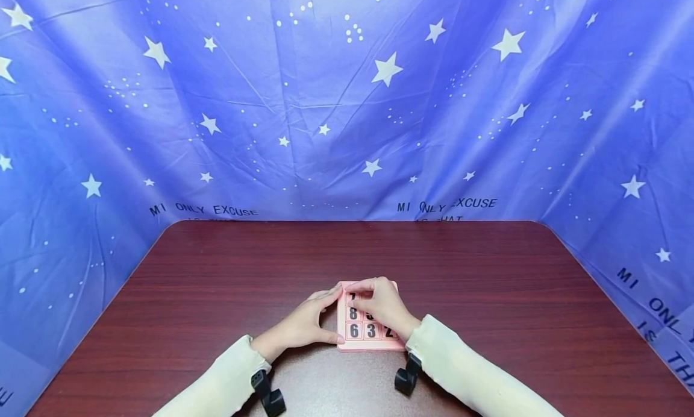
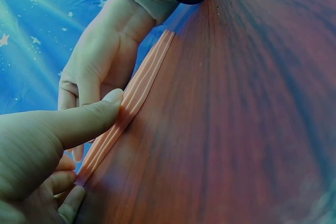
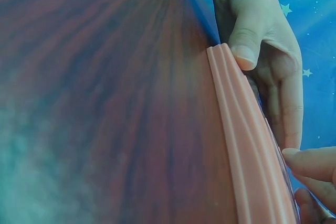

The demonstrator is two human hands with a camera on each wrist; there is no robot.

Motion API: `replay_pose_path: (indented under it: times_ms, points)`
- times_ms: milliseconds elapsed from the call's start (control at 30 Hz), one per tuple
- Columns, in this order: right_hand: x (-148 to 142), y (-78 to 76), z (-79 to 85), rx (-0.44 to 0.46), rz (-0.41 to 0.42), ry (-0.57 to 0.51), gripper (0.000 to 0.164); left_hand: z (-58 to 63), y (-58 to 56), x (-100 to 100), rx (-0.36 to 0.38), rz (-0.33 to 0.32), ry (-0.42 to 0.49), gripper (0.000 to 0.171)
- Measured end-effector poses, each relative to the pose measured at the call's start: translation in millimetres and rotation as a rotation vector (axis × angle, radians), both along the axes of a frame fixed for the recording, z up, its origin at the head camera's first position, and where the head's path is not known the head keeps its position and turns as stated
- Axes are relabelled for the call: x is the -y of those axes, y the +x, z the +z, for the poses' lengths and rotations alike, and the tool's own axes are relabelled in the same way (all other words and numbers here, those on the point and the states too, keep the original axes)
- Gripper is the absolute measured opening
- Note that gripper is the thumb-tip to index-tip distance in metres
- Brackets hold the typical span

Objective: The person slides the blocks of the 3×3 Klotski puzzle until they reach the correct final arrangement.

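Observation:
A pink number slide puzzle lies flat on the table, with black digits on its square tiles. My left hand grips its left side, thumb at the near corner and fingers at the far one. Above the board is my right hand, its thumb and index finger stretched to either side of the 7 tile. That hand covers much of the upper and right tiles; 8, 6 and 3 show plainly. In the left wrist view the puzzle's ridged edge meets my left thumb.
The dark red wooden table extends around the puzzle on all sides. Behind it and at both sides hangs a blue curtain with white stars and lettering. A black wrist camera hangs below the left sleeve, another below the right.

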State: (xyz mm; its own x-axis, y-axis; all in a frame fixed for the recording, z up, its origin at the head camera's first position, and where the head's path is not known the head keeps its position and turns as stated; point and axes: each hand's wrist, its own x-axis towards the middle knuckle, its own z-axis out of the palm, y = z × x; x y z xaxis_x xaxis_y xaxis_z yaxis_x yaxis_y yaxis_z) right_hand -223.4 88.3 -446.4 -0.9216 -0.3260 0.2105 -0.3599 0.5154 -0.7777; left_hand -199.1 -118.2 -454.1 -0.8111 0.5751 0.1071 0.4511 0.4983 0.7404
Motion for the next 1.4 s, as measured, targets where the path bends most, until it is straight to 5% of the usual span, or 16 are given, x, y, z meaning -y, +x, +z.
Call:
replay_pose_path:
  times_ms: [1400]
  points:
    - [0.1,-2.9,2.9,0.014,0.005,0.042,0.022,0.0,0.7,0.4,-0.011,-0.003,-0.01,0.097]
